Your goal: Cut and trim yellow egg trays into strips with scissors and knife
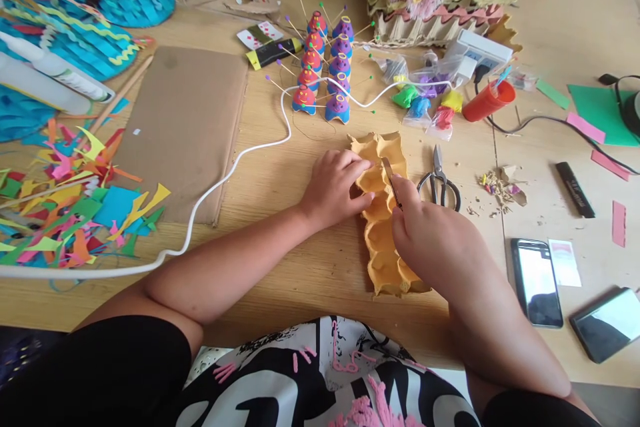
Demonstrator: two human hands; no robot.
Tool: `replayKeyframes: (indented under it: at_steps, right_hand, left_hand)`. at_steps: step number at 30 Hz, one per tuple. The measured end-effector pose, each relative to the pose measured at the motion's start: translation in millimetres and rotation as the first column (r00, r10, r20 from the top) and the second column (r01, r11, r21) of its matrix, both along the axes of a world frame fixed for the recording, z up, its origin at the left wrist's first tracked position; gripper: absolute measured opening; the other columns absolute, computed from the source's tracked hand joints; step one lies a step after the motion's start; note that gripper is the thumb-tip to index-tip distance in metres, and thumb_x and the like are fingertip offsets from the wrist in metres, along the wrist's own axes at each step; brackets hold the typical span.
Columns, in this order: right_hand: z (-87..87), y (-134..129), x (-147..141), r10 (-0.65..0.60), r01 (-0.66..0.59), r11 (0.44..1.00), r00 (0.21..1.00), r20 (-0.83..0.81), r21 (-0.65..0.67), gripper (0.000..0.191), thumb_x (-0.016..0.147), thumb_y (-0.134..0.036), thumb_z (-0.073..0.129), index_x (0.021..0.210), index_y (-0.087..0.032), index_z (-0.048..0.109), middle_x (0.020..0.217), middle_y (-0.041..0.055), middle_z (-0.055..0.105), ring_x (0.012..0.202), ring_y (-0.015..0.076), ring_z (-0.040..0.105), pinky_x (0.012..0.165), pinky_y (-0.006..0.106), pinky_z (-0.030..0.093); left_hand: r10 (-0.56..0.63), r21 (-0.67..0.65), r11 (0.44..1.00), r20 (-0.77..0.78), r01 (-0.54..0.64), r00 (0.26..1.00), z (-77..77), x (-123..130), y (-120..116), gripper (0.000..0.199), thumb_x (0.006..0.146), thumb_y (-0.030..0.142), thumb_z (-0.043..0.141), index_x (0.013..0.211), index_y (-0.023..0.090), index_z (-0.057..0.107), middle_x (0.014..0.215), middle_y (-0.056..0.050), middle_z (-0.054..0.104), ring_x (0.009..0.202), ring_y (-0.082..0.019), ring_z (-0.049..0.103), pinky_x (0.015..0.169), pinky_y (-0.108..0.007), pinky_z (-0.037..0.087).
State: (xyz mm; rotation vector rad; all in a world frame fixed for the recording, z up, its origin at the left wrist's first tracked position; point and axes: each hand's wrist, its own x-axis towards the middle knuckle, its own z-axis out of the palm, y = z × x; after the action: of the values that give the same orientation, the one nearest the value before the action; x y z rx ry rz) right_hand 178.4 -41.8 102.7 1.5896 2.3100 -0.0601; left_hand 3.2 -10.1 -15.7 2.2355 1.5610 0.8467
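A yellow egg carton piece (383, 237) with two rows of cups lies on the wooden table in front of the body. My left hand (336, 188) rests at its left edge, fingers apart and touching the cups. Above the carton, my right hand (435, 233) is wrapped round a small craft knife (388, 172), whose blade points down into the upper cups. Black-handled scissors (439, 180) lie just right of the carton. Part of the carton is hidden under my right hand.
Painted red figures (304, 99) and purple figures (337, 107) stand behind the carton. A white cable (200, 203) crosses the left side past brown cardboard (183, 127). At right are a red cup (489, 100), shavings and a phone (537, 283). Paper scraps lie far left.
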Motion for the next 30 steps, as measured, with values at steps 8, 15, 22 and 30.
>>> replayKeyframes:
  at_steps: [8, 15, 22, 30]
  right_hand:
    - [-7.6, 1, -4, 0.009, -0.009, 1.0, 1.0, 0.027, -0.002, 0.058, 0.101, -0.024, 0.034, 0.157, -0.008, 0.037, 0.076, 0.0089, 0.077, 0.065, 0.0236, 0.073, 0.047, 0.032, 0.028]
    - [-12.3, 7, -6, -0.027, 0.028, 0.999, 1.0, 0.012, -0.033, 0.058, 0.102, -0.025, 0.033, 0.158, -0.011, 0.035, 0.077, 0.0081, 0.077, 0.065, 0.0233, 0.072, 0.047, 0.032, 0.03]
    - [-8.2, 12, -7, -0.071, 0.07, 0.994, 0.997, -0.016, -0.088, 0.057, 0.102, -0.025, 0.032, 0.157, -0.013, 0.036, 0.085, 0.0109, 0.079, 0.07, 0.0248, 0.073, 0.051, 0.033, 0.036]
    - [-6.6, 10, -5, -0.069, 0.068, 0.993, 0.998, -0.007, -0.093, 0.057, 0.102, -0.026, 0.031, 0.158, -0.013, 0.032, 0.087, 0.0098, 0.079, 0.072, 0.0252, 0.074, 0.051, 0.032, 0.033]
  left_hand:
    - [0.004, -0.003, 1.0, -0.001, -0.004, 1.0, 1.1, 0, 0, 0.049, 0.085, 0.045, 0.071, 0.127, 0.021, 0.066, 0.122, -0.009, 0.065, 0.113, -0.03, 0.055, 0.102, -0.046, 0.041]
    - [0.013, 0.003, 1.0, -0.015, -0.013, 1.0, 3.0, 1, -2, 0.045, 0.085, 0.041, 0.07, 0.126, 0.022, 0.066, 0.123, -0.01, 0.065, 0.114, -0.03, 0.055, 0.102, -0.045, 0.041]
    - [0.011, 0.002, 1.0, -0.021, -0.011, 1.0, 3.0, 2, -2, 0.047, 0.086, 0.042, 0.07, 0.128, 0.022, 0.065, 0.124, -0.009, 0.064, 0.114, -0.03, 0.055, 0.101, -0.045, 0.042]
    - [0.029, 0.028, 0.999, -0.042, -0.028, 0.999, 1.1, 2, -3, 0.048, 0.086, 0.044, 0.07, 0.129, 0.023, 0.065, 0.123, -0.009, 0.065, 0.112, -0.03, 0.055, 0.099, -0.045, 0.042]
